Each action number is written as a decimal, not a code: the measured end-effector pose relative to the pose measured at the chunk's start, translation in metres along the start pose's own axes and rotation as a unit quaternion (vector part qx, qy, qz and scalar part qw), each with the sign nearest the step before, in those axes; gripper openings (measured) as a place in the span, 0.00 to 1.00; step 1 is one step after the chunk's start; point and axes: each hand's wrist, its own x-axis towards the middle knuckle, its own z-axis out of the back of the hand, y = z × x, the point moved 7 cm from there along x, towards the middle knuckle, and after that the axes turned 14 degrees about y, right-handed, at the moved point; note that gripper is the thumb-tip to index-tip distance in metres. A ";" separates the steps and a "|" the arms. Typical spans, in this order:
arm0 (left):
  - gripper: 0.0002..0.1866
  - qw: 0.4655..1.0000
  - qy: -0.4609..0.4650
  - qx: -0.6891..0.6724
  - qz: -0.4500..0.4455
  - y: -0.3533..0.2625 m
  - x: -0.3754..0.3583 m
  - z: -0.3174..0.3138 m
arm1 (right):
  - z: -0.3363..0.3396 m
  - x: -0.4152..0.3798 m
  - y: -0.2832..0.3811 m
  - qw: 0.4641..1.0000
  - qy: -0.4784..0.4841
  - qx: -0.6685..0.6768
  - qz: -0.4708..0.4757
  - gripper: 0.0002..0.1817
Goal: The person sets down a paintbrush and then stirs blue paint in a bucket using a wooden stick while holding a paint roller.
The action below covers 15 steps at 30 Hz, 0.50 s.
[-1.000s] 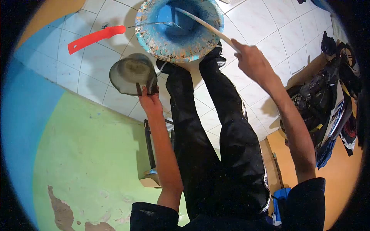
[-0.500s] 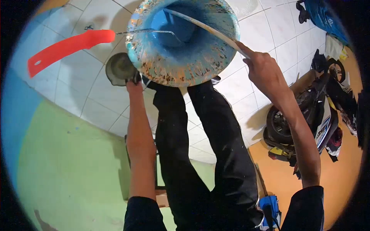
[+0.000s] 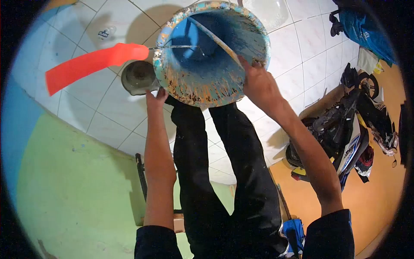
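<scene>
A paint-crusted bucket (image 3: 202, 93) with blue liquid inside stands in front of my legs. My right hand (image 3: 263, 84) is closed around a pale wooden stick (image 3: 215, 39), whose far end reaches into the bucket. My left hand (image 3: 156, 97) is left of the rim, its fingers closed at the edge of a grey dipper-like pot (image 3: 139, 77); the exact grip is partly hidden. Over the bucket's left rim lies a paint roller frame (image 3: 95, 64) with a red handle. Its thin bent metal rod extends over the opening, and no roller sleeve shows.
White tiles (image 3: 108, 101) cover the floor around the bucket. A parked motorbike (image 3: 336, 125) is at the right, with a blue bag (image 3: 366, 34) beyond it. A green wall surface (image 3: 77, 172) is at lower left. A clear plastic piece (image 3: 267, 13) lies behind the bucket.
My right hand has moved left and in over the rim, and the stick stands steeper in the bucket. The bucket and red handle appear further right and lower as the view shifts.
</scene>
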 end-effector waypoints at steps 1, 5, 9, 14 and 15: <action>0.29 0.992 -0.107 -0.033 0.063 0.006 -0.014 0.010 | -0.004 0.003 0.001 1.000 0.000 -0.004 -0.010 0.30; 0.38 0.961 0.033 0.238 -0.137 -0.019 -0.090 -0.051 | -0.006 0.024 0.007 0.995 -0.005 0.094 0.019 0.31; 0.25 0.870 0.219 0.356 -0.261 -0.022 -0.197 -0.183 | -0.017 0.063 0.004 0.981 -0.051 0.189 0.004 0.22; 0.22 0.778 0.141 0.475 -0.387 -0.028 -0.216 -0.214 | -0.051 0.102 -0.007 0.989 -0.102 0.107 0.005 0.16; 0.25 0.802 0.157 0.404 -0.410 -0.033 -0.222 -0.217 | -0.045 0.104 -0.006 0.989 -0.109 0.100 0.014 0.16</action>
